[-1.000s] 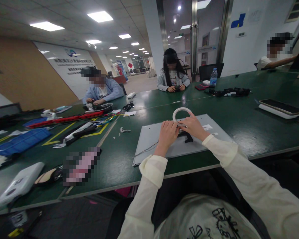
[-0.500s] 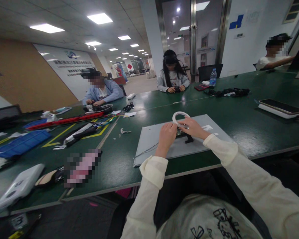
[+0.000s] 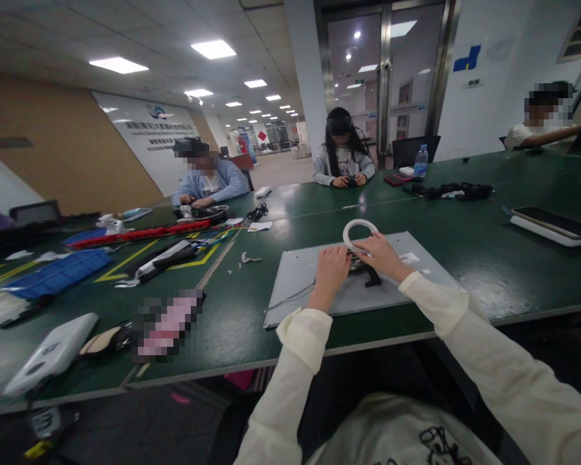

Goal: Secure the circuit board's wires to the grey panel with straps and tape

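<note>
A roll of white tape [image 3: 360, 223] stands up in my right hand [image 3: 382, 253], whose fingers are closed on its lower edge. Close beside it, my left hand [image 3: 332, 266] has its fingers bent together at the roll's lower left; what they pinch is hidden. Under both hands lies a grey flat panel [image 3: 295, 265] on the table. A small circuit board [image 3: 356, 265] shows between the hands, partly covered by the fingers. A black bracket-like part [image 3: 372, 278] sits just below the right hand. Thin cables [image 3: 290, 298] run across the panel's left side.
On the green table [image 3: 242, 310], a pink blurred item [image 3: 172, 326], a white device [image 3: 53, 352] and a blue tray [image 3: 61, 271] lie left. A phone on a white box [image 3: 554, 223] lies right. Beyond are a water bottle [image 3: 420, 161] and several seated people.
The whole view has shifted, so everything sits slightly lower and further right. Both hands keep nearly the same pose, with the tape roll still in the right hand.
</note>
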A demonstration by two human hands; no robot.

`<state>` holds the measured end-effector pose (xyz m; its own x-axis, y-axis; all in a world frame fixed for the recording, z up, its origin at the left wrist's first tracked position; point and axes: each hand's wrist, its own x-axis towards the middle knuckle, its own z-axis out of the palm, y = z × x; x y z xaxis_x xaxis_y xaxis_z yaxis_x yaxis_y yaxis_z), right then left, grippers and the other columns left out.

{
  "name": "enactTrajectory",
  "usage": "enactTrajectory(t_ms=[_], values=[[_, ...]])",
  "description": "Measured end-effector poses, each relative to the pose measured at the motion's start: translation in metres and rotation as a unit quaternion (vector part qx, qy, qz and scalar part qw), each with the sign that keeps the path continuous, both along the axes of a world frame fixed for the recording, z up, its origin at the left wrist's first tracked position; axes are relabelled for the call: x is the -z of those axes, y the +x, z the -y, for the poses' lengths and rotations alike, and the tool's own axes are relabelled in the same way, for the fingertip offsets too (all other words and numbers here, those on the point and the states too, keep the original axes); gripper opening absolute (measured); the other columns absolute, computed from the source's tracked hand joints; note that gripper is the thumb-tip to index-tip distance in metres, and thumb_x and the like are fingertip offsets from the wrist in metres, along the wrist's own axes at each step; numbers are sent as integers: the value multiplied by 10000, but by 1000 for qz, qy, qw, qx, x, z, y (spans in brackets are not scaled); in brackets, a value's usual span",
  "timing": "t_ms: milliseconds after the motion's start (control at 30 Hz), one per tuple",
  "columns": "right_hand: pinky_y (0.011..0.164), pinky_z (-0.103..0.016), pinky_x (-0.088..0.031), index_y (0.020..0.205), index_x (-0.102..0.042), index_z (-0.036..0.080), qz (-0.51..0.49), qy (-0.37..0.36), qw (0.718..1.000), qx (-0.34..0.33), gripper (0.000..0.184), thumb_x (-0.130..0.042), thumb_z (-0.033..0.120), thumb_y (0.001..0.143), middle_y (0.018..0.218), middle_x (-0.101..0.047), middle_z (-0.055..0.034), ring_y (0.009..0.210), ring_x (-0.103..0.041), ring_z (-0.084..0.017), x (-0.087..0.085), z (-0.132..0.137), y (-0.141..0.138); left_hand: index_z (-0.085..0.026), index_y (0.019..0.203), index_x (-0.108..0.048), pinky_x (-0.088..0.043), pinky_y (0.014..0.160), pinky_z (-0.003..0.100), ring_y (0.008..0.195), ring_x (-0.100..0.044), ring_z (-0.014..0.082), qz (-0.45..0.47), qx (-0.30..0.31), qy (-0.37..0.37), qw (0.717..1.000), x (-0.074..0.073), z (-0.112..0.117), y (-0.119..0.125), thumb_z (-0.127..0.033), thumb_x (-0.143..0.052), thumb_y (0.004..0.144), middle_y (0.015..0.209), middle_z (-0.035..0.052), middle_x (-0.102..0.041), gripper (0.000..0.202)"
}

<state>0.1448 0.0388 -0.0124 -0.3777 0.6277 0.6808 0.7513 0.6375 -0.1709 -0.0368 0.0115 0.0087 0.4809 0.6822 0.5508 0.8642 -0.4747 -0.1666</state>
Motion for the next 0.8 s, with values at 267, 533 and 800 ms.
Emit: enactTrajectory(t_ms=[267, 533, 800], values=[[1036, -444, -287, 1137, -651, 201, 26, 21, 999, 8, 274, -500, 293, 928, 957, -703, -74, 912, -611, -212, 1, 1, -1, -137, 1112, -495, -350, 760, 353, 816, -612, 236, -11, -33, -23, 999, 3, 1, 6, -300, -448, 935, 835, 85, -666, 245], [1040, -441, -286, 1123, -655, 188, 23, 30, 999, 22, 277, -502, 307, 924, 960, -701, -76, 914, -613, -215, 2, 0, 2, -176, 1009, -573, -338, 837, 406, 893, -589, 258, 16, -30, -4, 999, -3, 6, 2, -337, -435, 934, 869, 100, -671, 225], [1036, -428, -286, 1128, -650, 200, 23, 29, 999, 25, 262, -499, 275, 928, 950, -703, -64, 908, -612, -205, 2, 3, 1, -178, 1029, -569, -340, 886, 400, 952, -554, 240, 23, 22, 24, 999, -3, 9, 7, -243, -453, 917, 948, 94, -641, 173]])
